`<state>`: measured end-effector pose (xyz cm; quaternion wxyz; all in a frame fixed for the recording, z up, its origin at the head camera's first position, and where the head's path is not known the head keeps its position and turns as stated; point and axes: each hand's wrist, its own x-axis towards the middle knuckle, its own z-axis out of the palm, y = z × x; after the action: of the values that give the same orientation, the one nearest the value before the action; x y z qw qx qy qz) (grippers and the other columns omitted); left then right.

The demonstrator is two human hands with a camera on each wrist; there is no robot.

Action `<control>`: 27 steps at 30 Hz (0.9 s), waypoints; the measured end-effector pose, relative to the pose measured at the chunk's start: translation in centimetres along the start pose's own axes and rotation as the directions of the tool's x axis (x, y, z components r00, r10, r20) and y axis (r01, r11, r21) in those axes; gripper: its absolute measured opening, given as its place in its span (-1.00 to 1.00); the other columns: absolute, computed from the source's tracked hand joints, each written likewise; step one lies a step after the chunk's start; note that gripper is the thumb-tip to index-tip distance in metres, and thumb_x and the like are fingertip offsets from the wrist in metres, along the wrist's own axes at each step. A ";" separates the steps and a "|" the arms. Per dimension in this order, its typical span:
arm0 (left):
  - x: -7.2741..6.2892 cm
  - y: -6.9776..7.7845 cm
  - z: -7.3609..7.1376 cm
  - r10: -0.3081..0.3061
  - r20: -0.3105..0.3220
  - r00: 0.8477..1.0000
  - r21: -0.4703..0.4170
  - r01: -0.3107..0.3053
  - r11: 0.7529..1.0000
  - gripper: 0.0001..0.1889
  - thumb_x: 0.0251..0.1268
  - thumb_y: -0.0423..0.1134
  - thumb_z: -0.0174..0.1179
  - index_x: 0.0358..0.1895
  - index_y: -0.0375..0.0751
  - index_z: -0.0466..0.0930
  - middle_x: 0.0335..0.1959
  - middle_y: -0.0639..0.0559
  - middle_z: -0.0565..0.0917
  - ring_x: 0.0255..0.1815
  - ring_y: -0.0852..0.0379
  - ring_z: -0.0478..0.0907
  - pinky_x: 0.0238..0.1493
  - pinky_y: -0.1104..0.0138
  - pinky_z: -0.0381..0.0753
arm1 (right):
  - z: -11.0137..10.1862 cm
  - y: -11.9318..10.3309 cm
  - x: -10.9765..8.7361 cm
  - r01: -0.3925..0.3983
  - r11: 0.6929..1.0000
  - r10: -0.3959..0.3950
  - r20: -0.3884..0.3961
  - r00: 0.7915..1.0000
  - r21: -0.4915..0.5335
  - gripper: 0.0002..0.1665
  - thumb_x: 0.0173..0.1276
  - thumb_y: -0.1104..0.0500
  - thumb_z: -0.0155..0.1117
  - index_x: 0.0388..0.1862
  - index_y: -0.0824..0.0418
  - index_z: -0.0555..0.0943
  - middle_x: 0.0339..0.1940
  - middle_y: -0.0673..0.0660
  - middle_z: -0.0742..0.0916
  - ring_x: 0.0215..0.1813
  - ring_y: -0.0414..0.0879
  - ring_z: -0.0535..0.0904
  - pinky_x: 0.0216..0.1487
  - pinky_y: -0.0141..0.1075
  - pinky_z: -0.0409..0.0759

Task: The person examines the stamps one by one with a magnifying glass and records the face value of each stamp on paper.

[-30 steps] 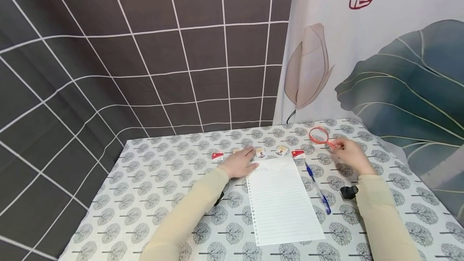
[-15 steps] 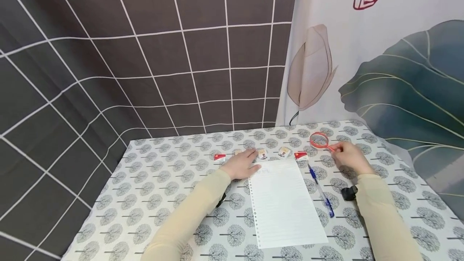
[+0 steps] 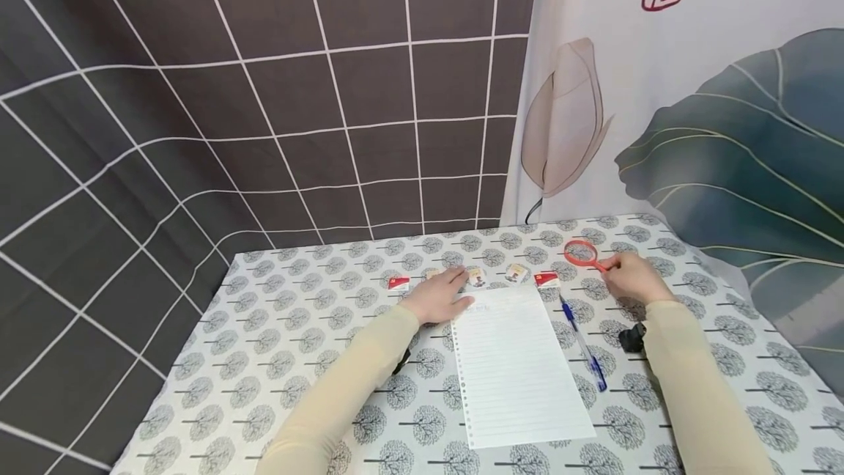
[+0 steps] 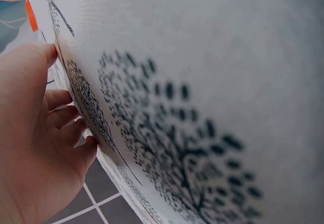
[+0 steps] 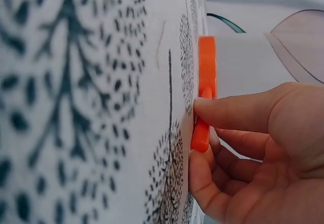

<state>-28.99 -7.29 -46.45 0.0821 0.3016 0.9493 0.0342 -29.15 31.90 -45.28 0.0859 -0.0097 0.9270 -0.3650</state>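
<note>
My right hand (image 3: 636, 281) pinches the handle of an orange-red magnifying glass (image 3: 581, 242) at the right of the table. In the right wrist view, the thumb and curled fingers hold the orange handle (image 5: 201, 137) close against the cloth. My left hand (image 3: 437, 297) rests on the table with relaxed fingers, its thumb at the top left corner of a lined sheet of paper (image 3: 521, 372). Faint writing shows near the top of that sheet. Beside the left fingertips lies a small round picture piece (image 3: 475, 277); another piece under the hand is mostly hidden.
A second picture piece (image 3: 517, 273) and a red-and-white card (image 3: 546, 280) lie behind the paper. Another red-and-white card (image 3: 398, 283) is left of the left hand. A blue pen (image 3: 583, 347) lies right of the sheet. Gridded dark curtain (image 3: 369, 94) borders the table's back.
The magnifying glass has shifted slightly toward the near side with the right hand. My left hand stays in place by the paper. The head view has moved a little.
</note>
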 end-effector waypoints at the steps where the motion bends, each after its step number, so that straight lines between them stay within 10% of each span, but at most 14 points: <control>1: -0.1 0.0 0.0 0.002 -0.003 1.000 -0.001 -0.002 1.000 -0.27 0.61 0.20 -0.22 0.61 -0.19 0.04 0.64 -0.09 0.06 0.62 -0.03 0.02 0.58 0.20 0.06 | 0.0 0.0 0.1 -0.006 1.000 0.006 0.011 1.000 0.004 -0.53 0.44 0.34 -0.08 0.23 0.59 0.42 -0.30 0.28 0.68 -0.44 0.01 0.52 -0.47 -0.18 0.56; 27: -0.4 0.2 -0.2 0.005 -0.006 1.000 -0.015 -0.005 1.000 -0.31 0.63 0.15 -0.20 0.60 -0.21 0.07 0.63 -0.12 0.08 0.62 -0.03 0.03 0.58 0.20 0.08 | 0.4 -0.4 0.4 0.014 0.999 -0.013 0.021 1.000 -0.032 -0.56 0.49 0.32 0.06 0.21 0.63 0.38 -0.43 0.21 0.67 -0.48 -0.04 0.59 -0.46 -0.18 0.63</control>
<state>-28.63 -7.35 -46.19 0.0814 0.3031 0.9485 0.0425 -29.48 31.34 -45.34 0.0926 -0.0211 0.9317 -0.3507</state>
